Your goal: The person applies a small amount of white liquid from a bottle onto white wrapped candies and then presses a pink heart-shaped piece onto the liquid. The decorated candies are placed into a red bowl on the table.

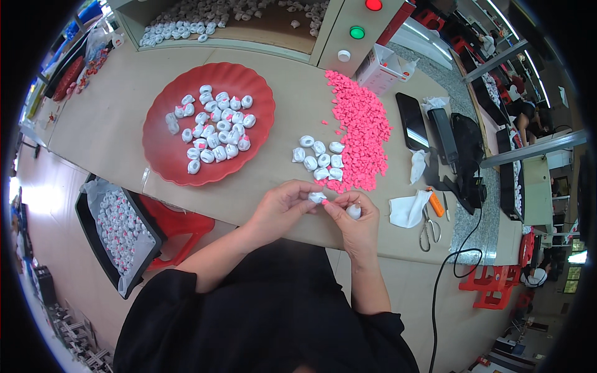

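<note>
Right of the red dish (166,152) of white pieces (222,126) lies bare tabletop (295,93); left fingers (297,186) pinch another piece (316,196), right fingers (337,212) a pink bit (325,202).

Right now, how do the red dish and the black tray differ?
The red dish is round with a scalloped rim; the black tray is straight-sided. The dish stands on the table; the tray sits lower, beside it. The dish shows no liner; the tray has a pale liner. Both hold white pieces, some with pink on them.

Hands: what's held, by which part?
Left hand: white lumpy piece, by its left side. Right hand: white rounded object, within its curl; fingertips touch tiny pink piece.
</note>
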Demonstrator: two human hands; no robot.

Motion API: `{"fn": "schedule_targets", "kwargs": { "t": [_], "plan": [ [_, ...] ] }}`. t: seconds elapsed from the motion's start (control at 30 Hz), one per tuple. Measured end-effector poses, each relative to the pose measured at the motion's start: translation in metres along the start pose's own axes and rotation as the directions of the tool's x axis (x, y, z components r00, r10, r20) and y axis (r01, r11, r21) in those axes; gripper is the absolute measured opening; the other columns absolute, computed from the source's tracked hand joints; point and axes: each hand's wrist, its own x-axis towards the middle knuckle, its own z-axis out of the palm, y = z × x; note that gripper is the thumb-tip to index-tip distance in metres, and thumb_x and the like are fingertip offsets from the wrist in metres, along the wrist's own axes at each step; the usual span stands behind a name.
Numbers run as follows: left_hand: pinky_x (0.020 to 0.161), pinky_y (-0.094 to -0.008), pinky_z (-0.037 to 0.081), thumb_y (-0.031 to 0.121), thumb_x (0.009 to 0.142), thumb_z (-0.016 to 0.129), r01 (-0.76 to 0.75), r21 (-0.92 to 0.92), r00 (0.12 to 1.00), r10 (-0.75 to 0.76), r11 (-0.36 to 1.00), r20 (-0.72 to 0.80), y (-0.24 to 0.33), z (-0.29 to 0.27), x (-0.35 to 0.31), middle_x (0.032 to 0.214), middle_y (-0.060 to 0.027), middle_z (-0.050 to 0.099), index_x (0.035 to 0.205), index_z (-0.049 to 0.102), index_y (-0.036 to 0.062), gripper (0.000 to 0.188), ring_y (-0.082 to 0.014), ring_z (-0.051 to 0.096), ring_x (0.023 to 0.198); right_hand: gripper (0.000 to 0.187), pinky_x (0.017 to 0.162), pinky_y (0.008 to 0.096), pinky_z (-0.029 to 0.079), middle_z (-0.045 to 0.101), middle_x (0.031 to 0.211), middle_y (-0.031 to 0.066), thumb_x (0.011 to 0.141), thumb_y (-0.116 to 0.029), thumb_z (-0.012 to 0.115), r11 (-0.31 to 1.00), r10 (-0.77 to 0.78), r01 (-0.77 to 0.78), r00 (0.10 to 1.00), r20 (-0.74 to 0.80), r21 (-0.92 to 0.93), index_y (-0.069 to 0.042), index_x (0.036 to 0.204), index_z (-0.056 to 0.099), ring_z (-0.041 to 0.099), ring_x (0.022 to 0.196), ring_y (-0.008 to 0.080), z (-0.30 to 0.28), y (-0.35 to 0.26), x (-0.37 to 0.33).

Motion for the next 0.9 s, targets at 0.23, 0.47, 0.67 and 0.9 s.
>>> {"fn": "schedule_targets", "kwargs": {
  "t": [0.23, 0.47, 0.67, 0.9],
  "plan": [
    [0.078, -0.0244, 0.047, -0.003, 0.087, 0.048, 0.052, 0.058, 0.998, -0.054, 0.997, 0.029, 0.002, -0.002, -0.001, 0.1, -0.0078, 0.056, 0.112, 0.05, -0.004, 0.025, -0.0112, 0.056, 0.087, 0.014, 0.062, 0.0184, 0.044, 0.06, 0.075, 0.0017, 0.073, 0.0, 0.07, 0.999, 0.033, -0.032, 0.998, 0.044, -0.038, -0.001, 0.081, 0.059, 0.055, 0.07, 0.0058, 0.002, -0.002, 0.001],
    [0.075, -0.0246, 0.048, -0.002, 0.087, 0.049, 0.034, 0.106, 0.998, -0.04, 0.994, 0.057, 0.006, -0.003, 0.0, 0.099, -0.0086, 0.059, 0.11, 0.052, -0.0038, 0.024, -0.0114, 0.057, 0.088, 0.015, 0.064, 0.0198, 0.046, 0.062, 0.079, 0.0051, 0.073, 0.0, 0.069, 0.995, 0.028, -0.024, 0.999, 0.038, -0.094, 0.002, 0.086, 0.061, 0.058, 0.073, 0.008, 0.006, -0.003, 0.0],
    [0.076, -0.025, 0.049, -0.001, 0.087, 0.05, 0.039, -0.059, 0.999, -0.04, 0.998, -0.014, 0.004, 0.0, 0.0, 0.101, -0.0101, 0.059, 0.109, 0.052, -0.0058, 0.023, -0.0121, 0.058, 0.087, 0.013, 0.064, 0.0196, 0.044, 0.062, 0.08, 0.005, 0.075, -0.001, 0.067, 0.977, -0.112, 0.11, 0.994, 0.0, -0.182, 0.002, 0.087, 0.064, 0.056, 0.074, 0.0084, 0.011, 0.008, 0.0],
    [0.077, -0.0249, 0.05, 0.001, 0.086, 0.053, 0.069, -0.097, 0.995, -0.075, 0.993, -0.065, 0.004, 0.001, 0.002, 0.097, -0.0106, 0.06, 0.107, 0.053, -0.007, 0.023, -0.0133, 0.06, 0.086, 0.012, 0.065, 0.0202, 0.042, 0.06, 0.081, 0.0054, 0.077, 0.0, 0.064, 0.982, -0.15, 0.151, 0.989, 0.021, -0.112, 0.003, 0.09, 0.064, 0.054, 0.074, 0.0085, 0.013, 0.008, -0.001]
  ]
}}
